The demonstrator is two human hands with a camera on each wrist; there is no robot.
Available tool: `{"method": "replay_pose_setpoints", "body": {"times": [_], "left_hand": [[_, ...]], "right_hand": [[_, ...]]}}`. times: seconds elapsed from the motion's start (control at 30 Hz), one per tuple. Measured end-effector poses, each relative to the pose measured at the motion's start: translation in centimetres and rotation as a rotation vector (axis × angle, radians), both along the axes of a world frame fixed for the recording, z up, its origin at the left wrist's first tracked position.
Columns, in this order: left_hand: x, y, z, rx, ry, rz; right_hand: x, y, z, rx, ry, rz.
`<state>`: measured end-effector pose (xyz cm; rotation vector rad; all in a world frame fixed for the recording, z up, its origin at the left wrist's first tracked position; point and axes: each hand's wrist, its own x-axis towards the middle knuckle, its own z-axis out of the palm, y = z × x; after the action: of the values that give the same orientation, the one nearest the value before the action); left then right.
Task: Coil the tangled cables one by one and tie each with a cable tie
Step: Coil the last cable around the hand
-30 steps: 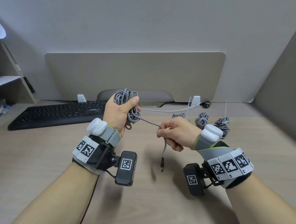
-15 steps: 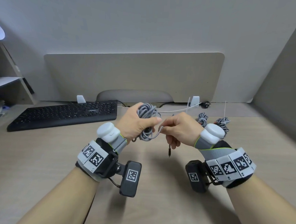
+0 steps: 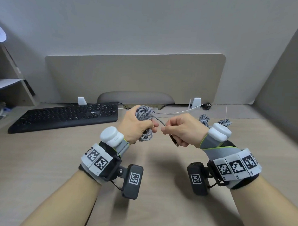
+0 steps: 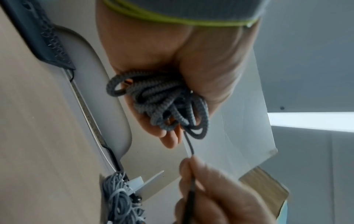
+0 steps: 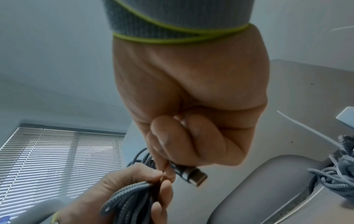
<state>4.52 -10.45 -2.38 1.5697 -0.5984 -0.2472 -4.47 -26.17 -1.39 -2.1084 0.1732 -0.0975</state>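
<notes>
My left hand (image 3: 137, 126) grips a coil of grey braided cable (image 3: 145, 113) above the desk; the coil (image 4: 164, 104) fills its palm in the left wrist view. A short straight length of that cable runs to my right hand (image 3: 179, 129), which pinches it near the end. The metal plug (image 5: 191, 174) sticks out below the right fist (image 5: 191, 136). Two more grey cable bundles (image 3: 203, 118) (image 3: 226, 122) lie behind the right hand with white cable ties (image 3: 226, 112) standing up from them. A long white tie (image 3: 175, 112) lies across the desk's back edge.
A black keyboard (image 3: 67, 116) lies at the back left of the wooden desk (image 3: 41, 168). A beige divider panel (image 3: 134, 75) closes the back, with a grey cable cover (image 3: 137, 96) below it. Shelves (image 3: 9, 84) stand at the far left.
The left hand with the coil has come down and right toward the right hand. The loose tail, long a second ago, is now short, with the right hand holding near the plug.
</notes>
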Motion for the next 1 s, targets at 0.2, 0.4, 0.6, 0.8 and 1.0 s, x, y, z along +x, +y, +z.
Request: {"method": "replay_pose_setpoints", "body": {"times": [0.2, 0.4, 0.6, 0.8, 1.0], "left_hand": [[0.1, -0.1, -0.3, -0.074, 0.011, 0.073], [-0.7, -0.9, -1.1, -0.146, 0.125, 0.004], [-1.3, -1.6, -1.7, -0.244, 0.254, -0.065], [-1.3, -1.5, -1.1, -0.315, 0.240, -0.095], [-1.2, -1.4, -1.0, -0.260, 0.132, -0.073]], "right_hand": [[0.1, 0.0, -0.2, 0.060, -0.021, 0.019], [0.0, -0.3, 0.0, 0.168, -0.096, 0.026], [0.0, -0.2, 0.2, 0.284, -0.119, 0.042], [-0.1, 0.3, 0.2, 0.314, -0.090, 0.060], [0.0, 0.5, -0.4, 0.165, -0.041, 0.049]]}}
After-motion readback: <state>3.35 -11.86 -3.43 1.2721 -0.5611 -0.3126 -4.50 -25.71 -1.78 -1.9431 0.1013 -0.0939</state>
